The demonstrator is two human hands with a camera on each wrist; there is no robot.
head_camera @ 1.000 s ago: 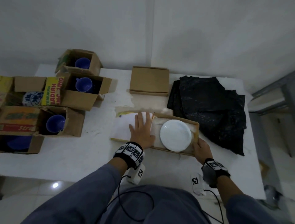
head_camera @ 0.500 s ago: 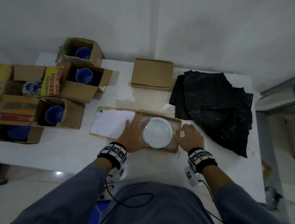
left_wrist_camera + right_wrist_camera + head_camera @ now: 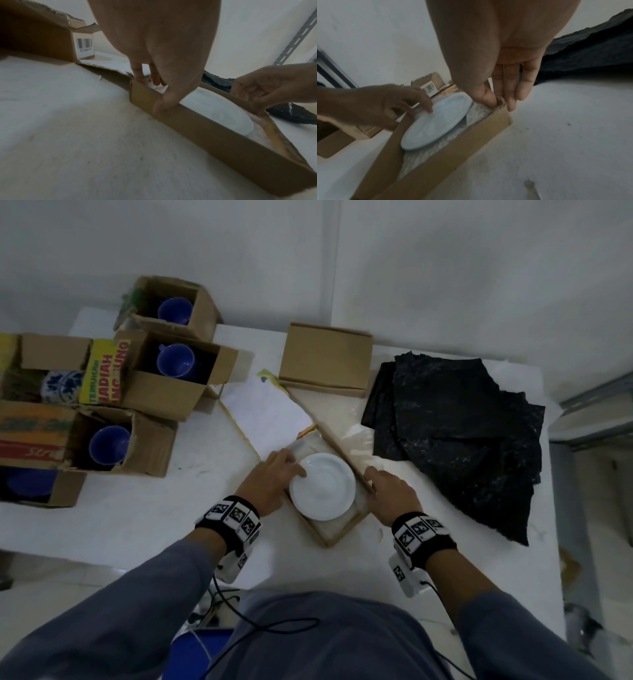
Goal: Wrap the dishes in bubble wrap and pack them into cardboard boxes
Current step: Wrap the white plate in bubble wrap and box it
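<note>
A white plate (image 3: 322, 486) (image 3: 223, 112) (image 3: 436, 121) lies on clear bubble wrap (image 3: 476, 115) inside a shallow cardboard box (image 3: 329, 537) (image 3: 205, 129) (image 3: 453, 151) at the table's near middle. The box's white-lined lid (image 3: 267, 412) lies open, pointing away to the left. My left hand (image 3: 270, 481) (image 3: 159, 94) grips the box's left wall, thumb outside and fingers inside by the plate's rim. My right hand (image 3: 390, 491) (image 3: 501, 102) pinches the right wall, thumb inside and fingers outside.
A pile of black wrap sheets (image 3: 459, 433) lies at the right. A closed cardboard box (image 3: 325, 357) sits behind the lid. Open boxes holding blue cups (image 3: 176, 362) (image 3: 109, 445) (image 3: 174, 309) crowd the left side, one with a blue-patterned dish (image 3: 61, 386).
The shallow box has turned clockwise, so its lid now points away instead of left. My left hand left the lid and took the box's left wall; my right hand shifted along the right wall.
</note>
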